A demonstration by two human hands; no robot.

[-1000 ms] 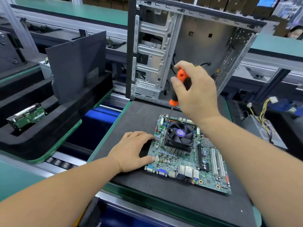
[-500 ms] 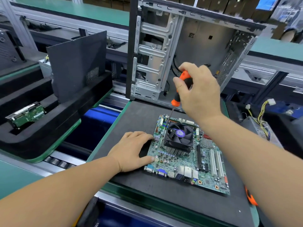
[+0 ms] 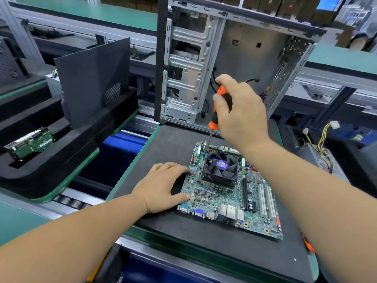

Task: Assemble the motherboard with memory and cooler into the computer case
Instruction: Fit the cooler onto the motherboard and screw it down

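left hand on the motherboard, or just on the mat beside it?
Touching. In the head view the left hand lies flat with its fingertips and thumb over the left edge of the motherboard, with no gap visible; the palm rests on the black mat.

The right hand covers most of the screwdriver handle. The screwdriver's tip is lost behind the fan corner. An orange object beside the right forearm is mostly hidden. The computer case top is cut off by the frame edge.
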